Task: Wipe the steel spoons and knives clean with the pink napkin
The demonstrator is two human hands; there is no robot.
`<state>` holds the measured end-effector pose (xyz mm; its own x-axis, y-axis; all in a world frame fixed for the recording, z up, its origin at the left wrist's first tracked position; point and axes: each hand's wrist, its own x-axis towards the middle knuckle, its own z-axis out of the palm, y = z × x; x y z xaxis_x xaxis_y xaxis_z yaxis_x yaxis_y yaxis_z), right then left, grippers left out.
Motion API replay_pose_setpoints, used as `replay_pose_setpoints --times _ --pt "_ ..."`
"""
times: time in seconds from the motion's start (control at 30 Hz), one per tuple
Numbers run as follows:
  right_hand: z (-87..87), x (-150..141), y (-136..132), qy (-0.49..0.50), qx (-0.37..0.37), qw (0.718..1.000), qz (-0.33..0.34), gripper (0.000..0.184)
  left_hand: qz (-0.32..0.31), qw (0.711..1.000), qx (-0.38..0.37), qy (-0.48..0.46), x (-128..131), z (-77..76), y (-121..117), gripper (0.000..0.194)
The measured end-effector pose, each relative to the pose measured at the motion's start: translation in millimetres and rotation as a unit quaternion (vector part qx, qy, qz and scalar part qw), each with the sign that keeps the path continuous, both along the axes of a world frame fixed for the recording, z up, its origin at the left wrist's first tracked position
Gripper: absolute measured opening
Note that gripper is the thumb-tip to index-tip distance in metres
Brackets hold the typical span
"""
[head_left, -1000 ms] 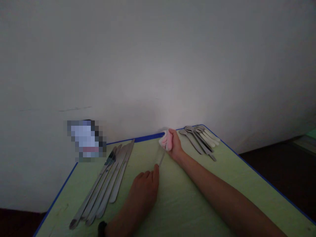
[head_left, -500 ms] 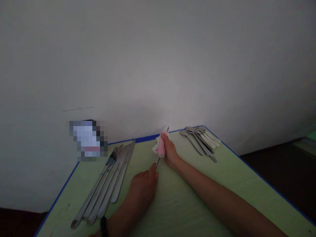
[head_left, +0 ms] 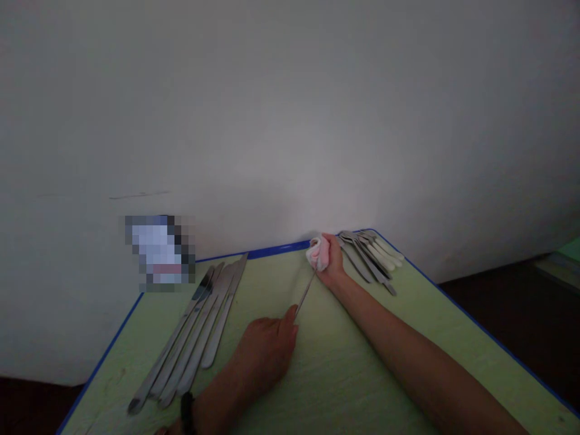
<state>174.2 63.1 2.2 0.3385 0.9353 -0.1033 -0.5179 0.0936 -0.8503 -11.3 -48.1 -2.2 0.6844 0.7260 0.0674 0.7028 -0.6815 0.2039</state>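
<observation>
My left hand (head_left: 272, 344) is closed around the near end of a thin, straight piece of metal cutlery (head_left: 307, 294), which looks like a table knife seen edge-on. Its far end disappears into a pink and white cloth (head_left: 319, 252). Wrapped around that cloth is my right hand (head_left: 334, 260), closed, farther from me and near the back edge. Several metal knives (head_left: 194, 344) lie side by side to the left of my left hand. Just right of my right hand rests a group of spoons (head_left: 362, 254), some with white handles.
The pale green table (head_left: 344, 374) has a blue edge and stands against a grey wall (head_left: 290, 121). A pixelated phone-like object (head_left: 161, 251) is at the table's back left corner. Dark floor (head_left: 489, 308) shows to the right.
My right hand and the cloth have moved right, towards the spoons. The knife tip that stuck out beyond the cloth is out of sight, and more of the near shaft shows. My left hand has shifted slightly right.
</observation>
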Motion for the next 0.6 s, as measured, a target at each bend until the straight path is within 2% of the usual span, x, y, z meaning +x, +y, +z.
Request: replay_pose_setpoints --times 0.07,0.17,0.27,0.37,0.47,0.53,0.6 --pt "-0.7 -0.8 1.0 0.017 0.0 1.0 -0.022 0.034 0.008 0.999 -0.021 -0.046 -3.3 0.8 0.5 0.041" --pt "-3.9 -12.2 -1.8 0.002 0.007 1.0 -0.022 0.041 0.034 0.982 -0.104 -0.153 -8.5 5.9 4.4 0.039" --pt "-6.9 -27.6 -10.8 -0.071 -0.015 0.997 0.03 0.051 0.067 0.939 -0.208 -0.264 -10.7 11.3 8.7 0.04" --pt "-8.3 -41.8 -22.9 -0.181 -0.033 0.976 0.121 0.057 0.122 0.892 -0.273 -0.34 -8.5 14.5 11.6 0.045" --pt "-8.3 -50.5 -30.3 -0.197 -0.022 0.966 0.167 0.056 0.145 0.876 -0.286 -0.361 -5.3 16.5 12.8 0.04" --pt "-7.5 -51.6 -30.1 -0.16 -0.02 0.974 0.158 0.054 0.134 0.878 -0.295 -0.352 -5.1 17.6 12.5 0.034" --pt "-6.3 -49.7 -27.0 -0.106 -0.024 0.985 0.132 0.051 0.096 0.884 -0.308 -0.339 -7.0 18.4 11.1 0.03"
